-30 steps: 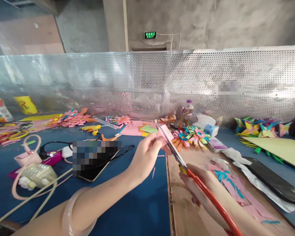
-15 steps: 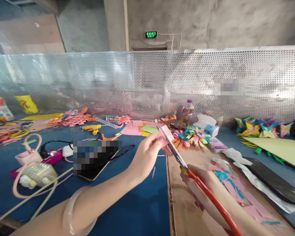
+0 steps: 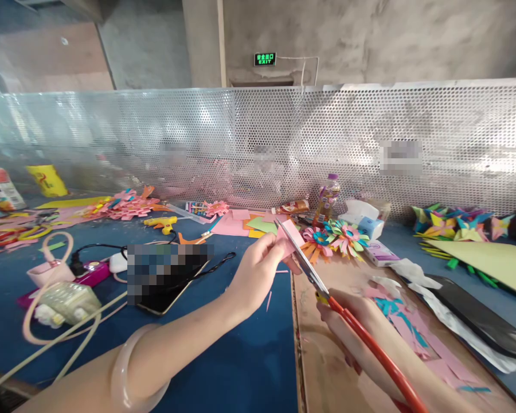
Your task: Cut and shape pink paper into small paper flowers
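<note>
My left hand (image 3: 258, 269) is closed, pinching a small pink piece of paper (image 3: 286, 245) between thumb and fingers. Wrapped round the handles of orange-red scissors (image 3: 361, 335), my right hand (image 3: 348, 312) holds them with the blades pointing up and to the left. The blades lie along the pink paper, close to my left fingertips; whether they are parted cannot be made out. Just behind the blades sit paper flowers (image 3: 346, 235) in pink, green and orange. Thin pink paper strips (image 3: 269, 301) lie on the blue table below my left hand.
A brown board (image 3: 327, 355) under my right hand carries pink and blue paper strips (image 3: 406, 327). Left are a phone (image 3: 176, 289), cables, a power strip and a yellow glue gun (image 3: 160, 222). A bottle (image 3: 327, 198) and tissue pack (image 3: 370, 228) stand behind, before a perforated metal screen (image 3: 348, 132).
Both hands, the paper and the scissors stay almost in the same place. Only a very slight shift of the whole view shows.
</note>
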Available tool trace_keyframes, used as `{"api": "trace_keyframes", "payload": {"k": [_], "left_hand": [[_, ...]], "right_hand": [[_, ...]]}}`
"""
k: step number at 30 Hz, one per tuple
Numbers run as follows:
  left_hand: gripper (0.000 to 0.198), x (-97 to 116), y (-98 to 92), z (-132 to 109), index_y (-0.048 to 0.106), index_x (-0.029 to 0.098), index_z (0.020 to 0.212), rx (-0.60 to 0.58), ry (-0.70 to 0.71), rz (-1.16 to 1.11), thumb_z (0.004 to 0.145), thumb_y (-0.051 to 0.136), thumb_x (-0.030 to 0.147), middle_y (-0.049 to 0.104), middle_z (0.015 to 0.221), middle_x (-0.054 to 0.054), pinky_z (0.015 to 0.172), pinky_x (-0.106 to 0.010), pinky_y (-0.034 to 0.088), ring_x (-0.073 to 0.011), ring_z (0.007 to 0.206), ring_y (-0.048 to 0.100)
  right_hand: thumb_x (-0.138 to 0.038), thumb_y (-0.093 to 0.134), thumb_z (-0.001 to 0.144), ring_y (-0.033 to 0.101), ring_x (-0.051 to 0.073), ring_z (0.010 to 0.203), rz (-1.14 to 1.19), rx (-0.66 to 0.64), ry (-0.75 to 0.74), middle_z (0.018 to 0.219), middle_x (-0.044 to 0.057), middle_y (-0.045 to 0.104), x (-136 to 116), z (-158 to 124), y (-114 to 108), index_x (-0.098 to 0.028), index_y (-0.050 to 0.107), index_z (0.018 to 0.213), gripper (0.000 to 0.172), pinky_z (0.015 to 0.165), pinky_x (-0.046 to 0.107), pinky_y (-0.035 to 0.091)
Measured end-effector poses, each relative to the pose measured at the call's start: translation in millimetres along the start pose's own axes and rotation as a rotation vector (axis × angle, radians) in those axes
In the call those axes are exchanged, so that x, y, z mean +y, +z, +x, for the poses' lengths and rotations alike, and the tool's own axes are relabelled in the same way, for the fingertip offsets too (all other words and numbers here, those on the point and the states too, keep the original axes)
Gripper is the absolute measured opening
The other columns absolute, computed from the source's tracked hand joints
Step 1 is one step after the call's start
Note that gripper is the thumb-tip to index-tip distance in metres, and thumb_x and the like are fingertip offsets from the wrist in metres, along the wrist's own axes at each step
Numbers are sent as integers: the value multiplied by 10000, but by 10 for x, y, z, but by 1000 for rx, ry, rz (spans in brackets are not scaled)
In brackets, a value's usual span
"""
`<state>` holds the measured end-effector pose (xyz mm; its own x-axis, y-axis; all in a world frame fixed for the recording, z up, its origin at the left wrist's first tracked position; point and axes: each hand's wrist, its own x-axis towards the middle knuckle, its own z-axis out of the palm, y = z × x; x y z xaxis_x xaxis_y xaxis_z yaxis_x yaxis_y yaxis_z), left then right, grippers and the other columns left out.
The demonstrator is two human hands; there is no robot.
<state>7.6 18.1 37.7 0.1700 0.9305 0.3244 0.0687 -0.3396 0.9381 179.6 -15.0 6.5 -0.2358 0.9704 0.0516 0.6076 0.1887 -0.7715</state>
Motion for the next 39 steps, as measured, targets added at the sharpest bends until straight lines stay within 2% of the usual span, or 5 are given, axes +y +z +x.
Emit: {"api": "trace_keyframes", "payload": {"k": [4, 10, 23, 31, 39], "left_hand": [[239, -8, 1, 0, 577, 170, 870, 5, -9, -2, 875, 386, 313, 644, 627, -14, 534, -244, 355, -103, 484, 465], [225, -9, 4, -8, 555, 173, 848, -2, -24, -24, 878, 383, 314, 647, 639, -18, 566, -243, 369, -125, 592, 557], [232, -5, 5, -2, 563, 153, 810, -1, -33, -32, 872, 392, 297, 608, 619, -15, 578, -260, 375, -121, 564, 553], [225, -2, 17, 3, 555, 158, 784, -12, -42, -57, 864, 389, 288, 599, 612, -13, 578, -264, 384, -127, 565, 561], [231, 16, 36, -2, 547, 167, 742, -5, -89, -68, 849, 384, 292, 595, 597, -20, 569, -269, 386, -137, 558, 569]], "right_hand": [[-391, 405, 774, 403, 100, 402, -5, 22, -21, 403, -42, 393, 63, 14, 39, -194, 373, 549, 300, 406, 210, 245], [-367, 399, 789, 396, 95, 399, -13, 39, -14, 394, -45, 396, 111, 12, 74, -191, 374, 547, 300, 414, 216, 209], [-364, 418, 770, 402, 98, 385, -6, 68, -2, 384, -52, 386, 93, -14, 64, -198, 358, 530, 298, 409, 217, 218], [-327, 428, 750, 408, 94, 363, 19, 30, 17, 381, -62, 377, 88, -20, 60, -199, 365, 548, 247, 391, 205, 234], [-379, 414, 756, 372, 80, 339, 9, 7, 41, 417, -66, 333, 101, -9, 64, -197, 382, 557, 272, 365, 200, 245]]}}
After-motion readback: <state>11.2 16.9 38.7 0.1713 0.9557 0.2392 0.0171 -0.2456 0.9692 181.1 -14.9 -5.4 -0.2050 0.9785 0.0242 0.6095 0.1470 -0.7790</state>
